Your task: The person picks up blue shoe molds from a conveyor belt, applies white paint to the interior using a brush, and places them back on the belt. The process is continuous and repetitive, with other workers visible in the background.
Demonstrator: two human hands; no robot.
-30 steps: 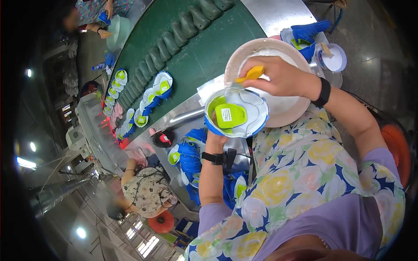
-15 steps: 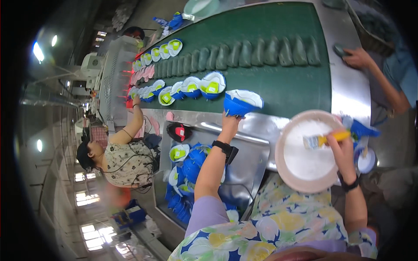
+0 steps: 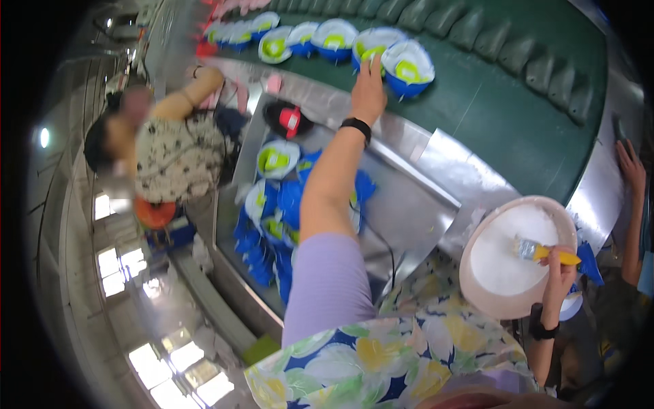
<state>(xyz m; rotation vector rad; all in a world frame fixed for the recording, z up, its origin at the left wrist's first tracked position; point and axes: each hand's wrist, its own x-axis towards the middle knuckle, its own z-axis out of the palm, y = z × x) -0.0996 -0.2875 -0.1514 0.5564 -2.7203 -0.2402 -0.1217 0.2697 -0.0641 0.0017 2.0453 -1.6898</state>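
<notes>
My left hand (image 3: 368, 90) reaches out over the green conveyor belt (image 3: 504, 116), fingers spread and resting on the belt. It touches a blue and white shoe piece with a green inner part (image 3: 407, 68), the last in a row of several such pieces (image 3: 320, 37). My right hand (image 3: 558, 271) grips a yellow-handled brush (image 3: 541, 251). The bristles lie over a pale round bowl (image 3: 477, 290) filled with white paste.
A metal tray (image 3: 409, 204) below the belt holds a heap of blue shoe pieces (image 3: 272, 218) and a black and red tool (image 3: 289, 119). A co-worker (image 3: 167, 153) sits at the left by an orange stool (image 3: 155, 213). Another person's hand (image 3: 631, 170) rests at the belt's right edge.
My left hand carried a blue shoe piece forward, set it at the end of the row on the belt and let go. My right hand stays at the bowl with the brush.
</notes>
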